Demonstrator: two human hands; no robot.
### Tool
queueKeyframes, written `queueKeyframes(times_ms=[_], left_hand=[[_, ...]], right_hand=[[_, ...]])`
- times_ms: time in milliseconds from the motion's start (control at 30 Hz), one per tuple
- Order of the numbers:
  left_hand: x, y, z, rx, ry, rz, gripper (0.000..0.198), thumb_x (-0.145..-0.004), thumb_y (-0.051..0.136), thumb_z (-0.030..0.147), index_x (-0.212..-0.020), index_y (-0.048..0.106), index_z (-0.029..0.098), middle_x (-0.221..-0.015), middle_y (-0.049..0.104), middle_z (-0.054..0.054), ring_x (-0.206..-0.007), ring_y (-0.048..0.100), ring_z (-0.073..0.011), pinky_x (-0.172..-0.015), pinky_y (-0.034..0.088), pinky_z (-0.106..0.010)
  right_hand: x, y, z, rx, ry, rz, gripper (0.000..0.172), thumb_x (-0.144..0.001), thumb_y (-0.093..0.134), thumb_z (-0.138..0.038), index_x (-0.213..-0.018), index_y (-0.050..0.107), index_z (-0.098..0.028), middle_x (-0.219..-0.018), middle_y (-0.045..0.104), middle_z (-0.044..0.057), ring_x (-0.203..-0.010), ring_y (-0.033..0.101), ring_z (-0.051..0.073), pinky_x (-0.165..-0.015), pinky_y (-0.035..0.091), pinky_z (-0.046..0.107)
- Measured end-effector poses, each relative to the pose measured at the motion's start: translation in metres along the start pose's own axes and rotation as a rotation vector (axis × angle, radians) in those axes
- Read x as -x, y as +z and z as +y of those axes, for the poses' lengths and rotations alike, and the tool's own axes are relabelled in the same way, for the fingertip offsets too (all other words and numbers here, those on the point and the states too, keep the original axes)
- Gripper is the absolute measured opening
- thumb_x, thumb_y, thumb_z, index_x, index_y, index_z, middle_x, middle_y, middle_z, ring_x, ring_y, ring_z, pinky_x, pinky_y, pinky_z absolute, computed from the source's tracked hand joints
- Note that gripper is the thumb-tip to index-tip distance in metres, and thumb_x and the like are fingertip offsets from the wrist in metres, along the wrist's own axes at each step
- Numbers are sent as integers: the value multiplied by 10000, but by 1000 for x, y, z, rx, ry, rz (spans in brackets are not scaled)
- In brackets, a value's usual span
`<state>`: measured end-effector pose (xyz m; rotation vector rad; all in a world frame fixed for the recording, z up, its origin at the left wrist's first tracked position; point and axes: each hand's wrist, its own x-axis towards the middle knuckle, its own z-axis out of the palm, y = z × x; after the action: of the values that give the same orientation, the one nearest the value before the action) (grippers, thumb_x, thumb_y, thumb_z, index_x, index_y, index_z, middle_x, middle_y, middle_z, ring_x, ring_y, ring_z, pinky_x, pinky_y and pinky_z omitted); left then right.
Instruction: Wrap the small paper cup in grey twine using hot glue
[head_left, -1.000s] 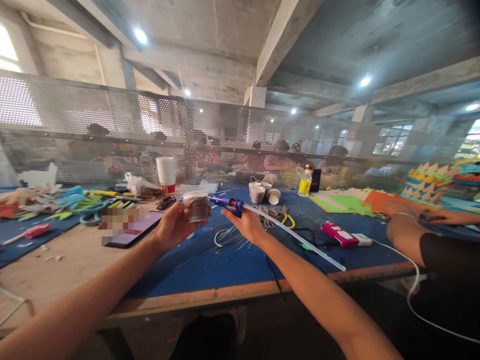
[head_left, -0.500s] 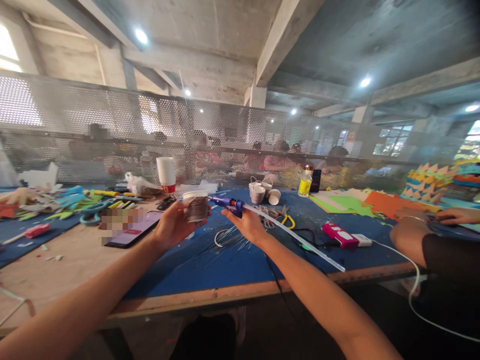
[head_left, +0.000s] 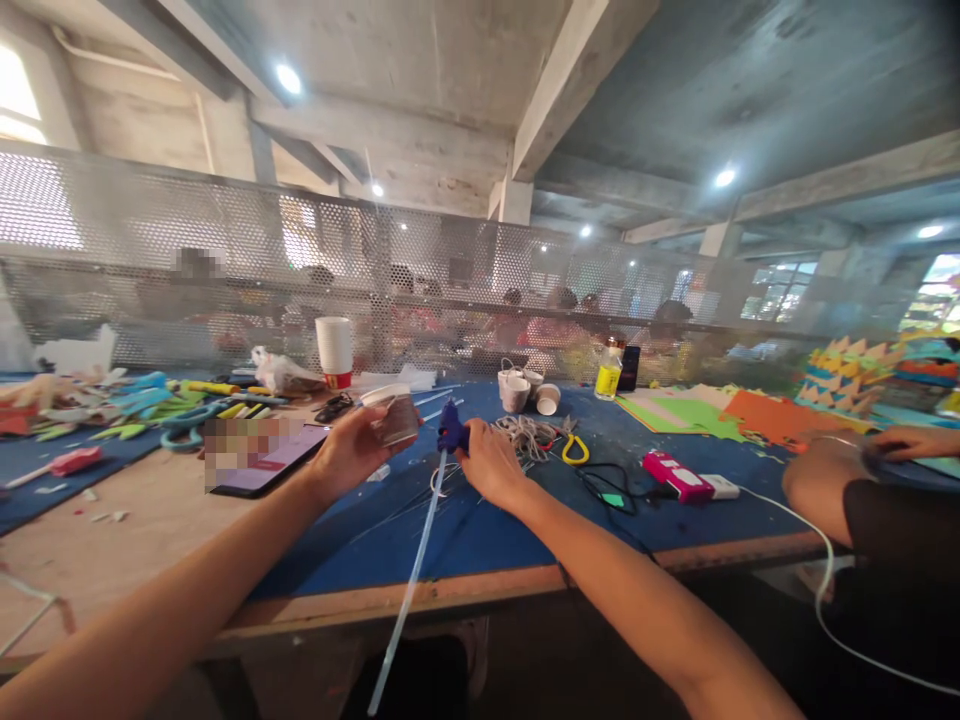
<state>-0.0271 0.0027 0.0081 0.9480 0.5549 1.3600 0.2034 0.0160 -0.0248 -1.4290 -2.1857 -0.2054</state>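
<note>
Nearest the wearer, the glue stick (head_left: 409, 600) runs back out of the glue gun, its tail crossing the front edge of the counter (head_left: 337, 601) and hanging past it, slightly to the left. This gives the gun's long axis: it points away from the wearer, front end up and forward, rather than sideways at the cup.

The right hand (head_left: 491, 465) has its grip wrapped around the handle of the glue gun (head_left: 452, 432), which stands out just left of the knuckles. The left hand (head_left: 352, 452) has its grip clasped around the cup (head_left: 397, 418), holding it in the air above the counter, tilted, with its rim toward the upper left. So the cup lies directly left of the gun at much the same height in view, just beside it but apart, with a narrow gap between; the left hand has the cup, and the right hand is across that gap. Whether the trigger is pressed cannot be told.

Below and left of the left hand lies a phone (head_left: 281, 470). Beyond the right hand are the twine (head_left: 523, 432) and the pliers (head_left: 574, 449). Farther back stand small cups (head_left: 514, 392), then a bottle (head_left: 608, 380) before the mesh screen (head_left: 442, 245).
</note>
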Motion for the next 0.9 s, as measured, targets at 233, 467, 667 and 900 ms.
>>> queueKeyframes(times_ms=[233,467,667,900], left_hand=[[4,10,0,-34,-19,44,281,-829,596,97,-1069,744,105,-1022,789,-135,-940,750,-261,-803,622,-339],[3,10,-1,-7,-52,15,278,-851,575,135,-1053,758,78,-1030,792,-155,-942,746,-263,-827,615,-345],[3,9,-2,7,-48,4,329,-807,584,143,-1080,754,71,-1040,792,-161,-960,746,-274,-852,605,-356],[1,5,-5,-5,-48,-46,347,-785,595,115,-1086,765,90,-1092,791,-140,-1026,729,-271,-957,573,-376]], right_hand=[[2,12,-4,-118,41,-173,429,-913,548,-342,-1268,515,-106,-1266,654,212,-1194,621,356,-996,418,518],[2,16,-3,-142,69,-217,451,-893,540,-322,-1281,530,-94,-1317,612,216,-1259,566,363,-1016,411,526],[3,11,-5,-100,51,-255,499,-882,544,-309,-1335,537,-100,-1331,585,198,-1262,539,355,-1031,417,503],[3,7,-2,-66,28,-257,432,-897,555,-302,-1297,595,-145,-1284,587,186,-1247,546,354,-1020,426,515]])
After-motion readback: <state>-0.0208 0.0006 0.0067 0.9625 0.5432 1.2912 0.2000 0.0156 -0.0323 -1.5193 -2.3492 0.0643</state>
